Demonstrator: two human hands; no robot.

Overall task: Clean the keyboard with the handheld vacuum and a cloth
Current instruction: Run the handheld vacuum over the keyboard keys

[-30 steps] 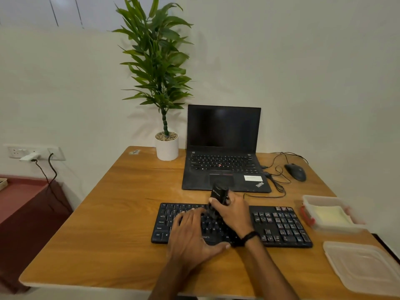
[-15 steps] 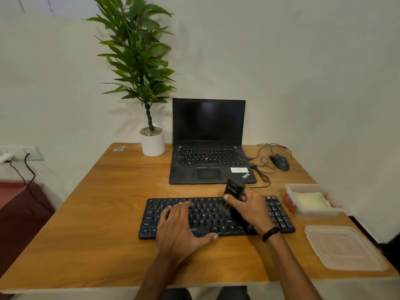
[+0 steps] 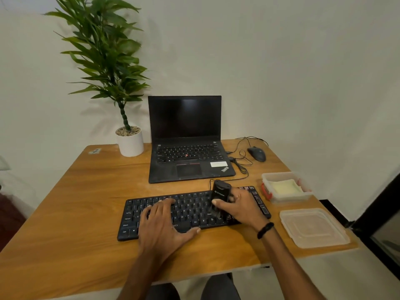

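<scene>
A black keyboard (image 3: 190, 210) lies across the front middle of the wooden desk (image 3: 86, 202). My left hand (image 3: 166, 224) rests flat on its left half, fingers spread over the keys. My right hand (image 3: 240, 207) grips a small black handheld vacuum (image 3: 220, 192), held upright with its lower end on the keys at the keyboard's right part. A folded pale yellow cloth (image 3: 284, 187) sits in an open clear container (image 3: 267, 177) to the right of the keyboard.
An open black laptop (image 3: 186, 148) stands behind the keyboard, with a potted plant (image 3: 129, 141) at its left and a wired mouse (image 3: 257, 153) at its right. A clear plastic lid (image 3: 312, 227) lies near the desk's right front edge.
My right hand has carried the vacuum rightward along the keyboard, from its middle to its right part. My left hand stays on the left keys. The camera view has shifted.
</scene>
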